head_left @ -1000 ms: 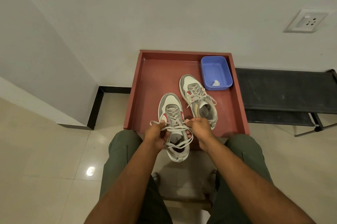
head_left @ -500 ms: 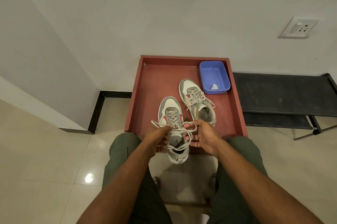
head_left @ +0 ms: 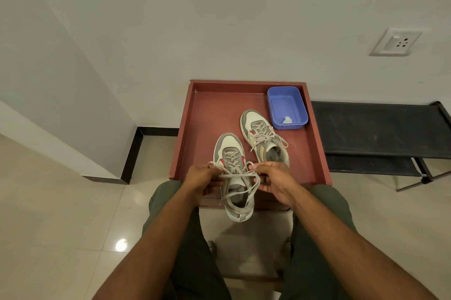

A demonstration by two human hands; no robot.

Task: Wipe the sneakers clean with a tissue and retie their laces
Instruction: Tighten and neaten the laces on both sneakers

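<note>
Grey near sneaker [head_left: 234, 177] overhangs the tray [head_left: 192, 128] edge; left hand [head_left: 204, 177] and right hand [head_left: 269, 177] each pinch its lace [head_left: 240, 174], mid-knot. Far sneaker [head_left: 264, 138] looks tied. Next: draw both loops snug, evenly.

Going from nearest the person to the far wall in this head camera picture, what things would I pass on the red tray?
Near sneaker with its laces held by the left hand and right hand → far sneaker → blue tub holding a tissue → tray's back rim.
</note>
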